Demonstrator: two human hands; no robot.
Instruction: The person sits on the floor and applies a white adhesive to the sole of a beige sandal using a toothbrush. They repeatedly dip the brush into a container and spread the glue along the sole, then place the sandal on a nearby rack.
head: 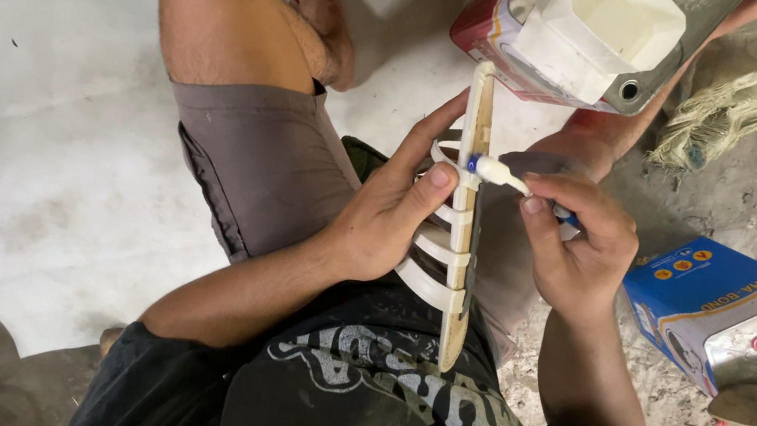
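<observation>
At the centre of the frame, the left hand (388, 220) grips a sandal sole with white straps (461, 246) held on edge, fingers curled through the straps and thumb pressed on its side. The right hand (576, 244) pinches a small white-tipped glue tube (498, 172), its nozzle touching the sole's upper edge. A blue adhesive tin (727, 314) lies on the floor at right; a red tin (497, 39) stands at upper centre.
</observation>
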